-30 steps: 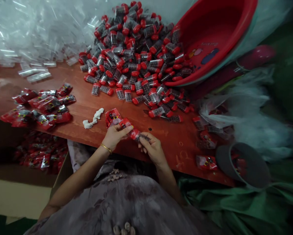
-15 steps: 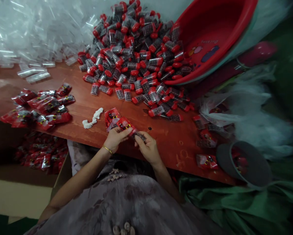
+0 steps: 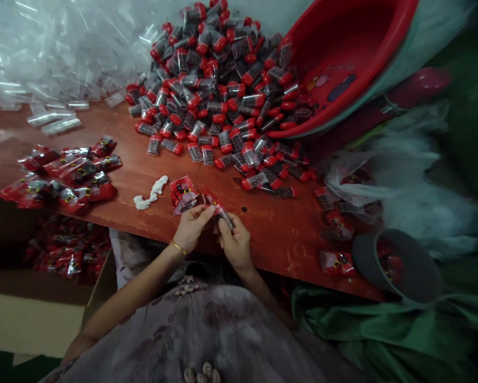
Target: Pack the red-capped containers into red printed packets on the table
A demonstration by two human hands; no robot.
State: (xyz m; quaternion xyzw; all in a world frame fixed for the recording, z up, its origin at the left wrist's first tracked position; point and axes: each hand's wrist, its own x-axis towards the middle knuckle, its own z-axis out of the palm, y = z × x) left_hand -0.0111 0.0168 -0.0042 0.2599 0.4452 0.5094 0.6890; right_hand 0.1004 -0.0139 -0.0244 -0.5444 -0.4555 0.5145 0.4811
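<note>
Between my two hands is a small red printed plastic packet (image 3: 212,199), tilted, with a dark piece in its lower right end. My left hand (image 3: 191,227), wearing a gold bangle, pinches the packet's near side. My right hand (image 3: 235,242) is closed around its lower right end; fingers partly hide what lies there. A flat stack of red printed packets (image 3: 183,194) rests on the table just left of my fingers. Left of that stack lies a crumpled white strip (image 3: 151,192).
A heap of red-capped clear tubes (image 3: 219,90) covers the table's back. A red basin (image 3: 367,32) leans at right. Filled red packets (image 3: 67,173) lie left, above a cardboard box (image 3: 35,303) of more. A grey pot (image 3: 406,266) stands at the right edge near a plastic bag (image 3: 414,175).
The held packet has turned steeper and come off the stack, showing more of the stack. My right hand has shifted slightly left and down; my left hand has barely moved.
</note>
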